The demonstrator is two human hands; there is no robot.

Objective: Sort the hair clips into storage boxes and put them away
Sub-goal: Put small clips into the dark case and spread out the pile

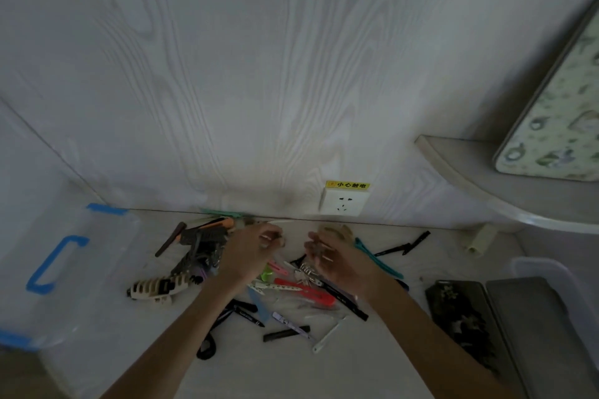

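A loose heap of hair clips [291, 288] in many colours lies on the white tabletop in front of the wall. My left hand [249, 253] hovers over the heap's back left with its fingers pinched on a small pale clip. My right hand [330, 259] is just to the right, its fingers curled around a small dark clip. A black-and-cream claw clip [155, 288] lies at the heap's left. A red clip [311, 293] lies between my forearms. A clear storage box with blue latches [58, 269] stands at the left.
A wall socket with a yellow warning label [343, 201] sits just behind the heap. A dark phone [460, 314] and a grey flat case [538, 334] lie at the right, over another clear box [531, 264]. A curved shelf [479, 178] with a patterned board juts out at upper right.
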